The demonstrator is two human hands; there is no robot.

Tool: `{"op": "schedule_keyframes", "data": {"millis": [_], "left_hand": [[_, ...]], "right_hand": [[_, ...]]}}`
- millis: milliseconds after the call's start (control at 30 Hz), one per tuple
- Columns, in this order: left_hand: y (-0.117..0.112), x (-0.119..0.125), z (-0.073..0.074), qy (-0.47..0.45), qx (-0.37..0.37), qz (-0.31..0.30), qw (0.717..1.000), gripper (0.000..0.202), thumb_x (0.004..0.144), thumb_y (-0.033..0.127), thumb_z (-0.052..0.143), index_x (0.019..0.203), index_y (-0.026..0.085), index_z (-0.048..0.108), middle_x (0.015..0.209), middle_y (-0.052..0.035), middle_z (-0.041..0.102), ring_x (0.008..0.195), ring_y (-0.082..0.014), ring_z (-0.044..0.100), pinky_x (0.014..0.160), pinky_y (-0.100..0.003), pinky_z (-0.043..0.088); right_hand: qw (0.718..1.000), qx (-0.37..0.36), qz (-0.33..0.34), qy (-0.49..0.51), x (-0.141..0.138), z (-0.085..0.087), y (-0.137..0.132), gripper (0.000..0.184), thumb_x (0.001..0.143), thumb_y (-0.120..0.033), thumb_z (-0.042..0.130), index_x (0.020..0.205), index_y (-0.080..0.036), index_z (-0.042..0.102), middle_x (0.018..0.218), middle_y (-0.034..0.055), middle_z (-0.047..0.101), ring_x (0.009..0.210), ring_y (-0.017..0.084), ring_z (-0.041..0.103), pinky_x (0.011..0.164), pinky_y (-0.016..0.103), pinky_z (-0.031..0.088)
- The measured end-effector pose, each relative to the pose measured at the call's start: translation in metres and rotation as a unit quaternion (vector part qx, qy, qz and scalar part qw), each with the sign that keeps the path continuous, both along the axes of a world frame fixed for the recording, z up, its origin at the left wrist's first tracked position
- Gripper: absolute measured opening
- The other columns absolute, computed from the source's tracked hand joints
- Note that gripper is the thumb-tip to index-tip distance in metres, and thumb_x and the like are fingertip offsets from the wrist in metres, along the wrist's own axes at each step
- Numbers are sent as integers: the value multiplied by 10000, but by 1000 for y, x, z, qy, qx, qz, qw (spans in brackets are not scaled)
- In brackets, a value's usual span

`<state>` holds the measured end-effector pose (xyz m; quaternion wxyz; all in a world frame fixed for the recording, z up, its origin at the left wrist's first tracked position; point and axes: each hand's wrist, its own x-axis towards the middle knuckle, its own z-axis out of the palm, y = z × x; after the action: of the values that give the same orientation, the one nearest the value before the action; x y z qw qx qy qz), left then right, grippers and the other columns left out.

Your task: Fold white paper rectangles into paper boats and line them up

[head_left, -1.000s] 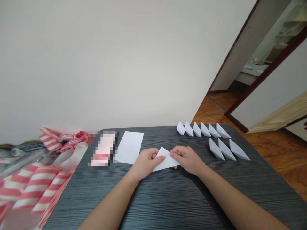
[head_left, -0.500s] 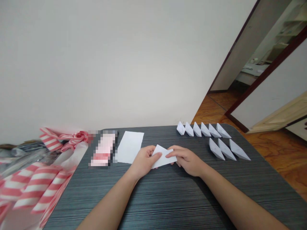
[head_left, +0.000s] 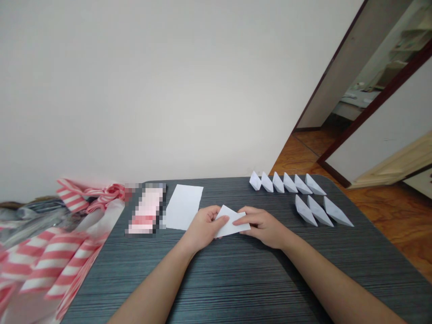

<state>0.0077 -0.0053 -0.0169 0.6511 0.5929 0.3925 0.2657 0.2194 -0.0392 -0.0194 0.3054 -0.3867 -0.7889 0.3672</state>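
A small folded white paper (head_left: 230,222) lies between both hands on the dark striped table (head_left: 236,279). My left hand (head_left: 202,228) pinches its left end with curled fingers. My right hand (head_left: 265,226) presses its forefinger and thumb on the right end. A flat white sheet (head_left: 184,206) lies just left of my left hand.
Several finished folded paper boats stand in two rows at the back right, a far row (head_left: 286,182) and a nearer row (head_left: 322,210). A blurred pink object (head_left: 146,208) lies beside the sheet. Red-and-white striped plastic bags (head_left: 47,256) cover the left. An open doorway is at the right.
Both hands have shifted slightly along the folded paper, and my right forefinger now reaches further over it. The paper has stayed in about the same spot.
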Motion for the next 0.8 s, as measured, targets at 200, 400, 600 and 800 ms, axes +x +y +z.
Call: {"op": "schedule_keyframes", "data": {"millis": [200, 400, 600, 800], "left_hand": [[-1, 1, 2, 10, 27, -1, 1000, 233, 776, 362, 571, 821, 134, 589, 654, 2, 568, 544, -94, 489, 474, -188, 356], [-3, 0, 2, 33, 55, -17, 998, 218, 793, 356, 540, 822, 144, 580, 644, 7, 550, 547, -106, 488, 474, -200, 355], [-2, -2, 0, 86, 134, -21, 987, 190, 768, 318, 568, 809, 138, 610, 731, -21, 602, 658, -137, 524, 566, -220, 372], [-2, -3, 0, 111, 150, -19, 982, 187, 766, 328, 564, 762, 145, 600, 701, -9, 597, 630, -132, 508, 539, -213, 342]], "right_hand": [[1000, 4, -11, 2, -2, 2, 0, 216, 841, -251, 570, 1022, -245, 689, 970, 47, 623, 875, 165, 582, 773, 281, 447], [1000, 9, -18, 2, -4, 5, -2, 197, 846, -274, 560, 966, -223, 707, 939, 49, 637, 812, 154, 596, 709, 261, 454], [1000, 11, -16, 12, -3, 5, -1, 191, 857, -273, 545, 922, -214, 715, 910, 50, 646, 822, 159, 595, 737, 273, 452], [1000, 2, 6, 1, -3, 7, -1, 179, 835, -280, 572, 902, -202, 720, 913, 53, 629, 768, 145, 589, 675, 250, 442]]}}
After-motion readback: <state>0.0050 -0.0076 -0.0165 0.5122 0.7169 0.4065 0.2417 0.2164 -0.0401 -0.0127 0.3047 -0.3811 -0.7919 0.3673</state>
